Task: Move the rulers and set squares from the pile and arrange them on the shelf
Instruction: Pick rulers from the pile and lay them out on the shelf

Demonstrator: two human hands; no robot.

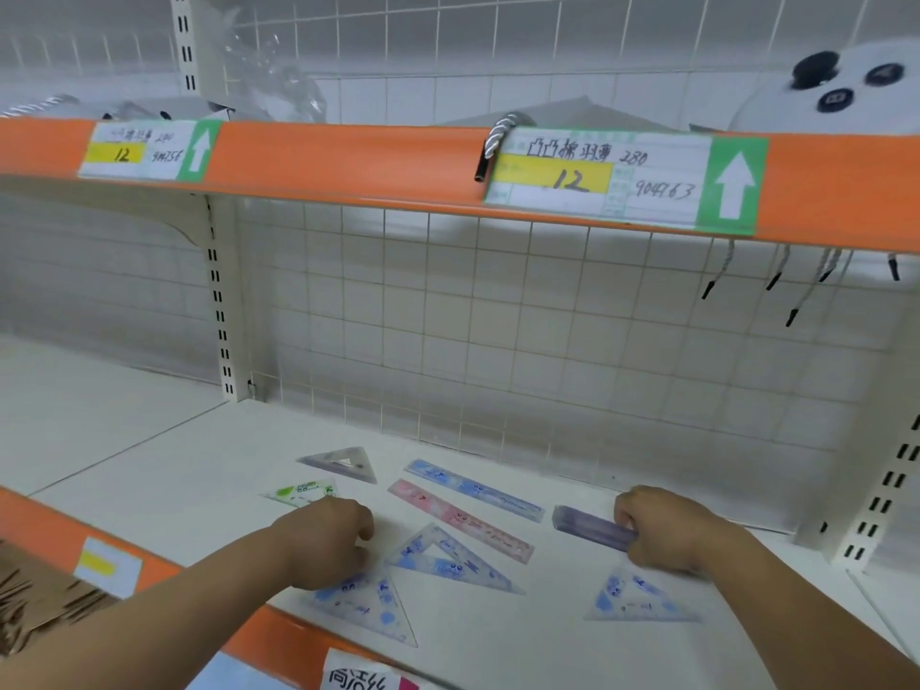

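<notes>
Right hand: fingers wrapped round translucent purple ruler. Left hand: fingers curled over blue-printed clear plastic set square, grip unclear.

Handwritten "12", "280", "904763" on right price label; "12" on left label.

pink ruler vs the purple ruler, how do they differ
The pink ruler lies free, untouched; the purple ruler is gripped at its right end by the right hand. The pink ruler shows whole; the purple ruler is partly hidden by that hand. Both are straight rulers.
</notes>
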